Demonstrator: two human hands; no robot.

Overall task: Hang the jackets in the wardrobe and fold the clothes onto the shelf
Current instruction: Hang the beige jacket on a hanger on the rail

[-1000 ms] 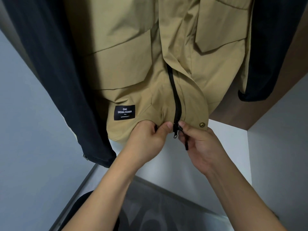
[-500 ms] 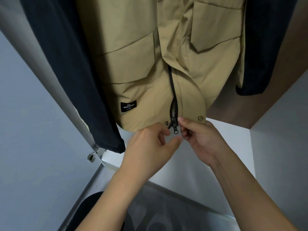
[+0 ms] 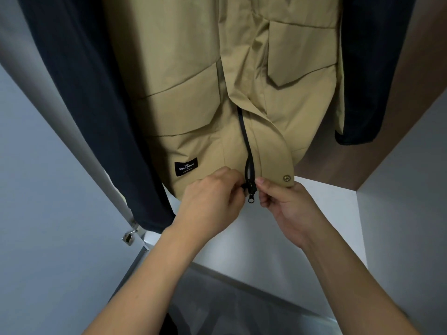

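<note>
- I'm pinching the tan jacket [image 3: 193,97] hem with my left hand [image 3: 212,201] beside the zipper slider [image 3: 250,189].
- My right hand [image 3: 287,204] is pinching the opposite hem; the zipper is running straight up.

Both my forearms reach up and forward, bare to the elbow. My left hand [image 3: 212,197] shows its back, knuckles up, fingers [image 3: 232,182] curled in tight on a pinch; what sits between them is hidden from me. My right hand [image 3: 285,204] is close beside it, thumb on top, fingers folded under, pinching too.
</note>
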